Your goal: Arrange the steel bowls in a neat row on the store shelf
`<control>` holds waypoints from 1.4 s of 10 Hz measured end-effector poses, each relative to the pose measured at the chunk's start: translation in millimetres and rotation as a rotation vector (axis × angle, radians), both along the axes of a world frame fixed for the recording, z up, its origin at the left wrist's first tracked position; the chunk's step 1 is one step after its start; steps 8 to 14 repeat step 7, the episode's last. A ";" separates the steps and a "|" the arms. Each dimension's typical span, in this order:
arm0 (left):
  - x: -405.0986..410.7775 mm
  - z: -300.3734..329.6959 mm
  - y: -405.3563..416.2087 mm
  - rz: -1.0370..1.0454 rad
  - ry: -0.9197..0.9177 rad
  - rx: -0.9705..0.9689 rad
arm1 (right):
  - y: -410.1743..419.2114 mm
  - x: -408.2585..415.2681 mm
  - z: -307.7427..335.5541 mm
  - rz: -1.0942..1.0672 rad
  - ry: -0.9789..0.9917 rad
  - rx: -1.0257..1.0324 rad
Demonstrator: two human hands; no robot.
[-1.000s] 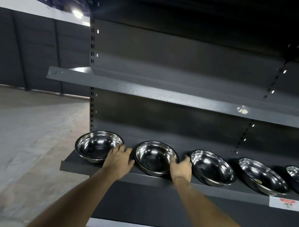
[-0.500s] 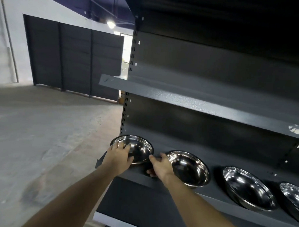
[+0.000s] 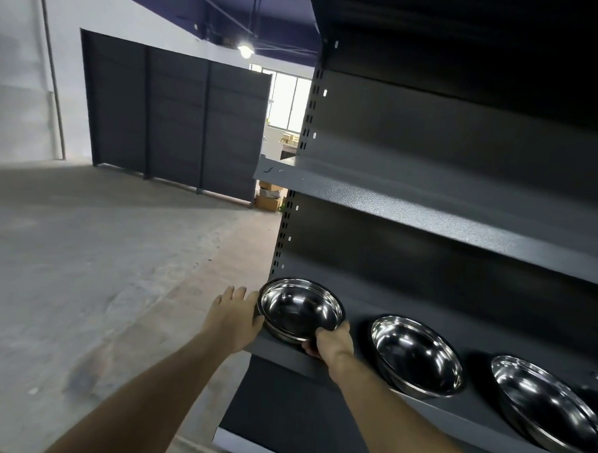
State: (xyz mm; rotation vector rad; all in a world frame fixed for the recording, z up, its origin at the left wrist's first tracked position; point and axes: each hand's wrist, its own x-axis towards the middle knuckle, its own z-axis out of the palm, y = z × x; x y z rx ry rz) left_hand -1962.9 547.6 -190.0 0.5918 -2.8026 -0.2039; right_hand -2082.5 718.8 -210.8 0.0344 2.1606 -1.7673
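— So, any writing or labels?
— None readable. Bare concrete floor (image 3: 84,251), dark panels at the back wall, grey metal shelf (image 3: 454,409).
— Hands?
— Left hand (image 3: 233,321) spread flat against the end steel bowl (image 3: 301,308); right hand (image 3: 332,344) pinches its near rim. Two more shiny bowls sit rightward.

Both hands (image 3: 234,321) (image 3: 332,342) round end bowl (image 3: 301,308)
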 end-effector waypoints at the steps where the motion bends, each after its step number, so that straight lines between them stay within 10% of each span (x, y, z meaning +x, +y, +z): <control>1: -0.4 1.0 1.1 -0.031 0.011 0.006 | -1.0 -1.2 -1.0 -0.015 0.018 0.023; 14: -19.3 -5.6 62.7 -0.189 0.003 -0.007 | 41.9 38.8 -0.5 0.043 0.037 0.017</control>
